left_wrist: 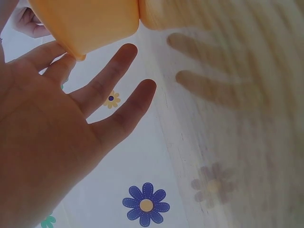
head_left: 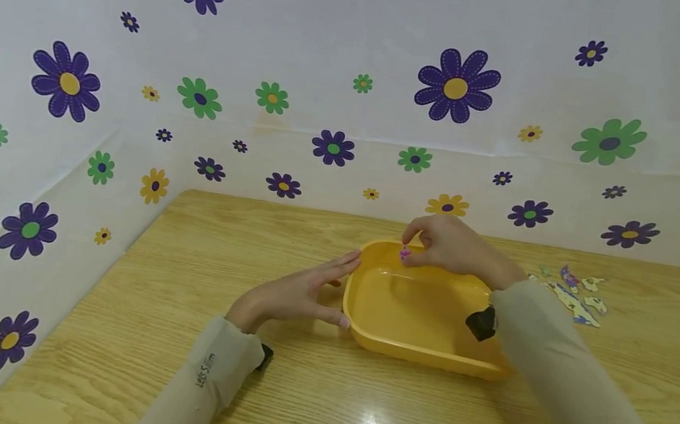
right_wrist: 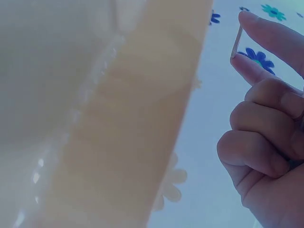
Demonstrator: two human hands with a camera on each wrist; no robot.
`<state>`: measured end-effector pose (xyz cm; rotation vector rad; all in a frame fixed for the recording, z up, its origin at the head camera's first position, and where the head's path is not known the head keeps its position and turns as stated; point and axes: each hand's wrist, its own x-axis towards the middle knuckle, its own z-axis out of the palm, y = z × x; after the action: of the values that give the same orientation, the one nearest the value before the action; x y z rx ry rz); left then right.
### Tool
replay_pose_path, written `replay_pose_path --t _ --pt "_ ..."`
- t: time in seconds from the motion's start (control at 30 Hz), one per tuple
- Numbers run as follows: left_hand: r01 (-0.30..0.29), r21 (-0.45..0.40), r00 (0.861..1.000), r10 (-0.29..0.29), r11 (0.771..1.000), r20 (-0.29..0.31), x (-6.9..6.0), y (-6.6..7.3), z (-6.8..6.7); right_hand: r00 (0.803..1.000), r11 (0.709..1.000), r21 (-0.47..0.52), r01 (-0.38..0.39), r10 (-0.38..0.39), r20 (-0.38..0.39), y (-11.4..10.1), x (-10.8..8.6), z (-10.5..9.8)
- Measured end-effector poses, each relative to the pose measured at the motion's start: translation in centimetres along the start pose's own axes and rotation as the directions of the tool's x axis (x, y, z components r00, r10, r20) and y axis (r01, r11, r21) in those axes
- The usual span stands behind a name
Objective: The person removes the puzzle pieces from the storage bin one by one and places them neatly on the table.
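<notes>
A yellow-orange plastic tray [head_left: 424,356] stands on the table, its inside seen from above. With fingers spread, my left hand [head_left: 297,294] touches the tray's left side; the left wrist view shows this hand [left_wrist: 52,118] against the tray's outer wall [left_wrist: 99,23]. My right hand [head_left: 452,245] is above the tray's far rim and pinches a small, thin, flat pink piece [head_left: 405,253] between thumb and forefinger. From the right wrist, the piece [right_wrist: 236,42] appears edge-on and its other fingers are curled in. Its printed face is too small to make out.
Several flat printed cutouts [head_left: 573,303] lie on the wooden table [head_left: 233,241] to the right of the tray, partly behind the right sleeve. A white flower-patterned sheet [head_left: 362,43] hangs behind the table and along its left side. Each wrist carries a dark device [head_left: 483,324].
</notes>
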<state>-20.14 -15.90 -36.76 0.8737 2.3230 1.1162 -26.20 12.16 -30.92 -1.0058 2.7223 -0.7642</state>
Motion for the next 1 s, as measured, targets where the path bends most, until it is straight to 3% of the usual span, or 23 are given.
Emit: replay_pose_path --t 0.43,0.63,1.0 --pt "-0.019 0.002 1.000 0.019 1.000 -0.001 -0.2 0.2 -0.1 0.997 0.997 0.010 -0.071 0.072 -0.040 0.6 -1.8 -2.8" --pt "-0.028 0.002 1.000 0.028 1.000 0.002 -0.1 0.3 -0.1 0.989 0.990 0.010 -0.140 0.141 -0.054 1.2 -2.9 -3.8" --pt "-0.028 -0.010 1.000 0.028 1.000 0.002 -0.3 0.3 0.0 0.979 0.985 0.000 -0.174 0.173 -0.107 3.0 -4.9 -4.7"
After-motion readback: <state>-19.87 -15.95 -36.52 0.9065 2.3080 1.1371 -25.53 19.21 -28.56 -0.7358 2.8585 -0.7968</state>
